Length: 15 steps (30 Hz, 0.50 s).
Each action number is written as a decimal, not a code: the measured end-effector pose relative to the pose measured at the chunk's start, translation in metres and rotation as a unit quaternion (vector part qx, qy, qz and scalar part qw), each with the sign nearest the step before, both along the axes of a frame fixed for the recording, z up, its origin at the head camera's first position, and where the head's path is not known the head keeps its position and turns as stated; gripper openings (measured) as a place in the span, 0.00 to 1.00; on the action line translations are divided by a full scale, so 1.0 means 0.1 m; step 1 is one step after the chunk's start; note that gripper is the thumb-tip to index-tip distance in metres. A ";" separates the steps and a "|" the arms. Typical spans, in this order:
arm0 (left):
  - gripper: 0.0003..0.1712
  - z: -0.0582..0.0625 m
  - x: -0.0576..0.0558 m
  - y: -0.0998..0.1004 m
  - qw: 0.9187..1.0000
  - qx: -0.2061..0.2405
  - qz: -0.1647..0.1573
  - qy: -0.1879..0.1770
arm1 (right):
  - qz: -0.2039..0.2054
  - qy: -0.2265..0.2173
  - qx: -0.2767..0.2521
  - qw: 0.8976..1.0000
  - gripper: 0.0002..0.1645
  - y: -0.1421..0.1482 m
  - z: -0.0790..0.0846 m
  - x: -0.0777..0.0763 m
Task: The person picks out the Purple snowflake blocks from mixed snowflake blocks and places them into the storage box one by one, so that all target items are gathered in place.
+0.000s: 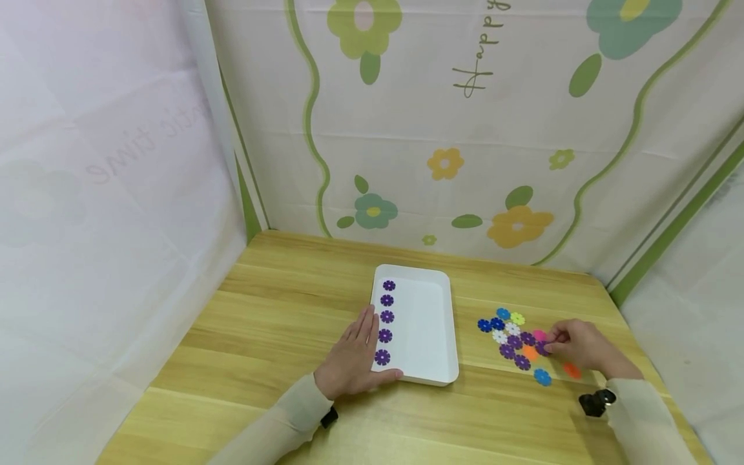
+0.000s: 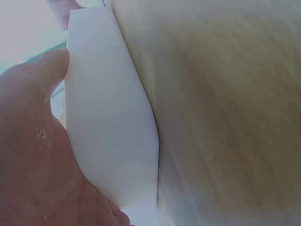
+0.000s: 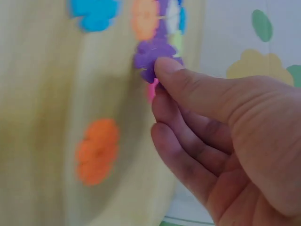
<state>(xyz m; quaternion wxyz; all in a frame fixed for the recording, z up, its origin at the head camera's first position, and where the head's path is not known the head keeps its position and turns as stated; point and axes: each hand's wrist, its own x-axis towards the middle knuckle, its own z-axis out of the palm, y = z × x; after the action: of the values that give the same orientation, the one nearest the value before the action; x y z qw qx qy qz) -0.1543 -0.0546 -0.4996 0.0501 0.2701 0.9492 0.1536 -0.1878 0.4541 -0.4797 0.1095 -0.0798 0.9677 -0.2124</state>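
A white tray (image 1: 421, 323) lies on the wooden table, with several purple snowflake discs (image 1: 387, 316) in a column along its left side. My left hand (image 1: 354, 358) rests against the tray's near left corner, fingers straight along the left rim and thumb along the near edge. In the left wrist view, the thumb touches the top of the tray's wall (image 2: 110, 103). To the right of the tray, my right hand (image 1: 584, 345) pinches a purple snowflake disc (image 3: 153, 56) between thumb and fingers, at the right side of a loose group of discs.
Beside my right hand lie more discs: purple ones (image 1: 522, 361), white ones (image 1: 500, 336), dark blue ones (image 1: 485, 325), a yellow-green one (image 1: 517, 318) and a light blue one (image 1: 542, 377). An orange disc (image 3: 98, 151) sits apart. Printed cloth walls (image 1: 401, 116) enclose the table.
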 end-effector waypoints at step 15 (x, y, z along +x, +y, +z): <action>0.70 -0.05 -0.02 0.00 1.000 -0.017 0.006 0.006 | 0.089 -0.018 -0.067 0.994 0.06 -0.90 0.47 -0.59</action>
<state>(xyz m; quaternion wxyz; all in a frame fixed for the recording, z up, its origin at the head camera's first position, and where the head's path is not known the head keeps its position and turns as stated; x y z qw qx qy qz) -0.1559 -0.0542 -0.5043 0.0485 0.2648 0.9535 0.1358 -0.2470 0.3641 -0.4324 0.1398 -0.1686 0.9383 -0.2677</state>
